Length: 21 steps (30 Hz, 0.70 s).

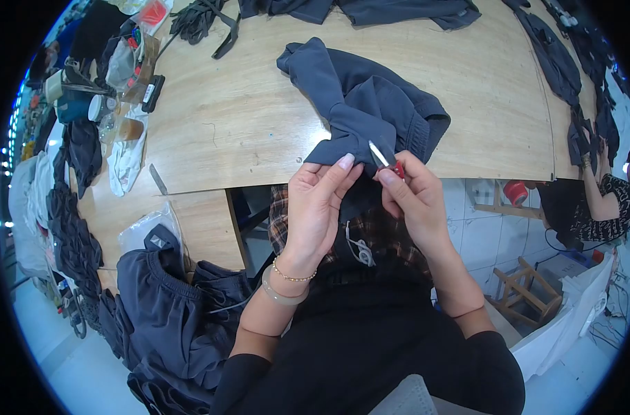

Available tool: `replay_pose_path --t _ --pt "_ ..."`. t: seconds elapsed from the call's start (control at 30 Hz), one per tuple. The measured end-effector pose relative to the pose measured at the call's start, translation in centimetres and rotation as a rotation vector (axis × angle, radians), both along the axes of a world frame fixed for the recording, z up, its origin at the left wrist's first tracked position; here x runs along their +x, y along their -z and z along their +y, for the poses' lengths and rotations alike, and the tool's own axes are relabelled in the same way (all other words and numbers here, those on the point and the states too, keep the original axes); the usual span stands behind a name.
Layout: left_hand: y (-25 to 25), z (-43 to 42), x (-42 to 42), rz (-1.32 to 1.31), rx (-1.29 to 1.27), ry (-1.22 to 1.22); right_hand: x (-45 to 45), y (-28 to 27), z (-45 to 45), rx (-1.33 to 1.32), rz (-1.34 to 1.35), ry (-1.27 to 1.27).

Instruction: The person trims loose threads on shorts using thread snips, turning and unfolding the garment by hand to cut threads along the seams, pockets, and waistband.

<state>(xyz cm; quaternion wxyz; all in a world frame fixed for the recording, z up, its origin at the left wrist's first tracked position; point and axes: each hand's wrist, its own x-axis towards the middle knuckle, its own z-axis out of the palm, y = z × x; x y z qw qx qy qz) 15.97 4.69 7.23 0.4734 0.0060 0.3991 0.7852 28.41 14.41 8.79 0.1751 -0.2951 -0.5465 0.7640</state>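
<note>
A dark grey garment (381,97) with a gathered elastic edge lies bunched at the table's front edge. My left hand (322,197) pinches its near edge between thumb and fingers. In my right hand (417,197) is a pair of thread snips (378,153) with a red handle, its blades pointing up and left over the cloth. The fingers of my right hand are closed around the handle, and its fingertips are close to the cloth; whether they also grip it is hidden.
Grey trousers (166,297) are piled at the lower left beside a plastic bag (145,228). More dark garments (405,12) lie along the far side. Jars and a black box (152,93) stand at left. Another person's arm (595,187) works at right, near a wooden stool (526,290).
</note>
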Motion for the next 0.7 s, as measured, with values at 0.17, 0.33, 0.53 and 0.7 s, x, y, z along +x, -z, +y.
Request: replay_pose_path --t 0.17,0.33,0.53,0.7 --pt "0.2 -0.1 -0.1 0.01 0.012 0.006 -0.5 0.4 1.6 0.107 0.162 0.203" --pt "0.5 -0.5 -0.6 -0.009 0.035 0.039 -2.0 -0.3 2.9 0.665 0.077 0.087" --pt "0.4 0.0 -0.6 0.022 -0.035 0.027 -3.9 1.9 2.7 0.966 0.18 0.107" --pt "0.5 -0.4 -1.2 -0.004 -0.054 0.006 -4.5 1.6 3.2 0.45 0.119 0.071"
